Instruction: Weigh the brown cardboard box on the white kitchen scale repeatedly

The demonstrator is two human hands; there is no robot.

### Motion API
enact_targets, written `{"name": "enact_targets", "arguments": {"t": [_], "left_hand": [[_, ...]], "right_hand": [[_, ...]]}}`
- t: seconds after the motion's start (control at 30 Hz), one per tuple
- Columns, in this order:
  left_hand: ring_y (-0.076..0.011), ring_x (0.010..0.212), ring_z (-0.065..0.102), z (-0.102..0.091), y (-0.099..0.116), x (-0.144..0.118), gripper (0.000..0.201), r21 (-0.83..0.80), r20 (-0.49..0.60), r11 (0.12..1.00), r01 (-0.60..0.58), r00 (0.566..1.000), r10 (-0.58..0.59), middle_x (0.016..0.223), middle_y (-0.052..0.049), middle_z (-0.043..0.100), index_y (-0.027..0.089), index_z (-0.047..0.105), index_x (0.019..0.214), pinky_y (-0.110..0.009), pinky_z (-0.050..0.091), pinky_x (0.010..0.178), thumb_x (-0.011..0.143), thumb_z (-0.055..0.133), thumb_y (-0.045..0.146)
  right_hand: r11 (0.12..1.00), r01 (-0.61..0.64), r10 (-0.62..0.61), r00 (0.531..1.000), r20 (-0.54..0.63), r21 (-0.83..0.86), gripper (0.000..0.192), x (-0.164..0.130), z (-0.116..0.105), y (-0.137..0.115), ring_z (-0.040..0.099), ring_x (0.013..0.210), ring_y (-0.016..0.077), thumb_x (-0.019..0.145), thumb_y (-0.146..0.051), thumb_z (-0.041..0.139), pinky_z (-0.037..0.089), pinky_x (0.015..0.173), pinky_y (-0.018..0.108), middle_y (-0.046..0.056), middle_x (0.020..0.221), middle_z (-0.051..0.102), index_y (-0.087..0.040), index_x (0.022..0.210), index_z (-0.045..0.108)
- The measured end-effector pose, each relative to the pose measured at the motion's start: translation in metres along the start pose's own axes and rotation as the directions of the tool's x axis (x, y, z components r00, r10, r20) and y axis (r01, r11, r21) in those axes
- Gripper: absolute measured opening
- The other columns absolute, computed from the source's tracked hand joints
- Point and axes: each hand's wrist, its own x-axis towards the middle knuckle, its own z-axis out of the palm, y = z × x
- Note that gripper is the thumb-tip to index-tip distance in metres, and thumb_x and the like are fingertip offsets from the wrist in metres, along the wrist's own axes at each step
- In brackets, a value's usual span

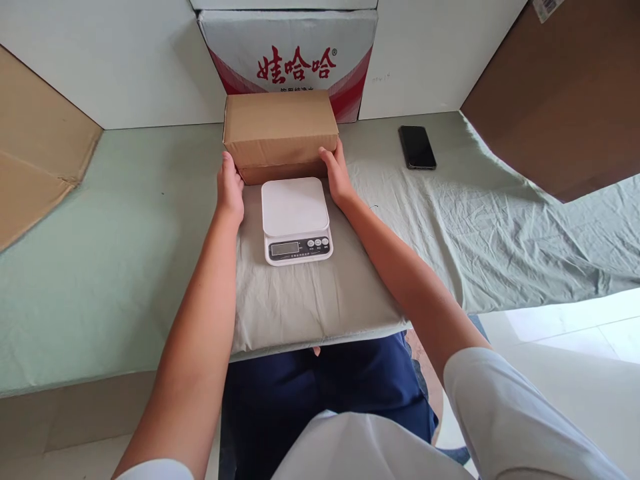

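A brown cardboard box (281,127) sits behind a white kitchen scale (295,207) on the cloth-covered table. My left hand (231,188) presses against the box's left side near the front corner. On the opposite side, my right hand (337,175) grips the right front corner, its thumb over the front face. Between them the box is held from both ends; the fingers behind its sides are partly hidden. The scale's flat platform carries nothing, and its small display looks blank. Its buttons face me.
A black phone (417,147) lies to the right on the green cloth (125,267). Behind the box stands a white and red printed carton (295,33). Large brown cardboard panels rise at the left (40,147) and right (565,100). The table's front edge is close to my lap.
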Motion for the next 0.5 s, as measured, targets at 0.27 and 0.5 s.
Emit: {"name": "enact_targets", "arguments": {"t": [0.27,0.5], "left_hand": [[-0.0231,0.156,0.041,0.005,0.003,-0.003,0.079,-0.161,-0.104,0.987,0.025,0.994,-0.042,0.157,-0.003,0.058,0.026,0.061,0.137,-0.045,0.031,0.131,0.090,0.037,0.085],[-0.0233,0.157,0.040,0.003,0.056,-0.040,0.084,-0.125,-0.179,0.990,-0.065,0.983,0.042,0.157,-0.002,0.056,0.026,0.053,0.145,-0.045,0.034,0.129,0.089,0.036,0.086]], "right_hand": [[0.999,-0.033,0.035,0.998,-0.052,0.038,0.088,-0.002,0.005,-0.004,0.040,0.154,0.0261,0.084,-0.085,0.042,0.029,0.135,0.048,0.005,0.161,0.048,-0.029,0.151,0.032],[0.998,0.055,-0.055,0.998,0.001,0.019,0.083,-0.036,0.000,-0.074,0.033,0.159,0.0232,0.086,-0.077,0.044,0.027,0.137,0.044,-0.003,0.169,0.035,-0.037,0.156,0.025]]}}
